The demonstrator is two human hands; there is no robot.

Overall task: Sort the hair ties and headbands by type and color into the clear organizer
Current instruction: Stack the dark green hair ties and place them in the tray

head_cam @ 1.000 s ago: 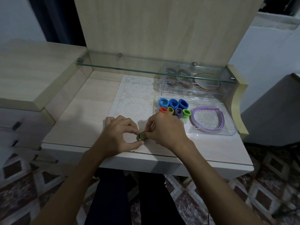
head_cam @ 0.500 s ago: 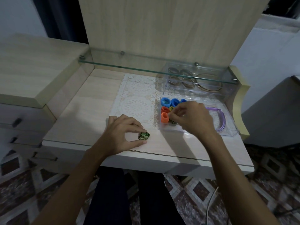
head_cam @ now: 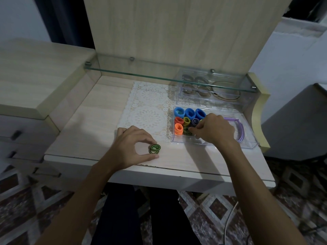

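Note:
A small stack of green-and-black hair ties point(head_cam: 155, 149) stands on the desk near its front edge. My left hand point(head_cam: 132, 147) curls its index finger and thumb round this stack. The clear organizer point(head_cam: 212, 145) sits to the right. It holds blue ties point(head_cam: 189, 113), a red tie point(head_cam: 179, 120), orange ties point(head_cam: 178, 129), a yellow-green tie point(head_cam: 186, 119), a dark purple tie point(head_cam: 195, 121) and a purple headband point(head_cam: 239, 128). My right hand point(head_cam: 215, 130) reaches into the organizer and pinches a green-and-black tie point(head_cam: 187, 131) beside the orange ones.
A white lace mat point(head_cam: 148, 110) lies left of the organizer. A glass shelf point(head_cam: 159, 73) spans the back, with a second clear box point(head_cam: 208, 89) of pale rings beneath it. A raised cabinet top point(head_cam: 35, 76) borders the left.
My right hand left the stack at the desk front and moved right and back into the organizer with one green-and-black tie. My left hand stayed on the stack.

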